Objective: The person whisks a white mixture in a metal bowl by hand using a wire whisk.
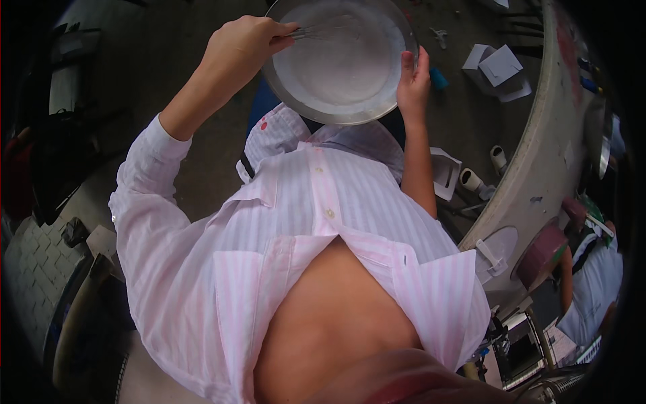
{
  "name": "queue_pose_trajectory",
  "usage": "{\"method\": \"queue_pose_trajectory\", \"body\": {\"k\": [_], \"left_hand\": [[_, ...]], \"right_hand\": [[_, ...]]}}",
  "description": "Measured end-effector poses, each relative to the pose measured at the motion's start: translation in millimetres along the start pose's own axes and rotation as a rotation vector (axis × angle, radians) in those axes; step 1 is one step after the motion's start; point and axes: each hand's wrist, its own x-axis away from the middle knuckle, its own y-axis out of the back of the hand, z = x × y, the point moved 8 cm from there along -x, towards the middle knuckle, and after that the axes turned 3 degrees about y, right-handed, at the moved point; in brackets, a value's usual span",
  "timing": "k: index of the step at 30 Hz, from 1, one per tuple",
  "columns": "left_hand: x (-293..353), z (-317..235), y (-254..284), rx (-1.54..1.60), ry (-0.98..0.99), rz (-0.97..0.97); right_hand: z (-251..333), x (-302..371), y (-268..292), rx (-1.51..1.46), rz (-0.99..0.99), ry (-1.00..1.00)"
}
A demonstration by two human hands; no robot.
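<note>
A wide metal bowl [330,111] is held in front of me at the top of the view, its upper edge cut off by the frame. A smooth, pale whitish mixture [343,67] lies inside it. My left hand [249,44] is closed around the handle end of a wire whisk [311,31], whose thin wires reach over the bowl's left part. At the bowl's right side, my right hand [414,84] grips the rim, thumb on top and fingers on the outer side.
A curved pale table [538,145] runs along the right, bearing a pinkish tub [542,252] and a white plastic piece [494,254]. Another person [595,289] is beyond it. White folded card [500,66] and a blue object [438,79] appear right of the bowl. Dark furniture [60,155] stands left.
</note>
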Motion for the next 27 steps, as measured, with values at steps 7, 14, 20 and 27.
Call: {"method": "queue_pose_trajectory", "body": {"k": [7, 14, 20, 27], "left_hand": [[0, 2, 5, -0.038, 0.07, 0.063], [-8, 19, 15, -0.039, 0.105, 0.031], [-3, -5, 0, -0.011, -0.023, 0.095], [-4, -29, -5, -0.084, -0.17, 0.037]], "right_hand": [[7, 0, 3, 0.052, -0.023, 0.048], [-3, -4, -1, 0.051, 0.041, -0.04], [-7, -7, -4, 0.114, 0.088, -0.109], [1, -8, -4, 0.022, -0.027, -0.014]]}}
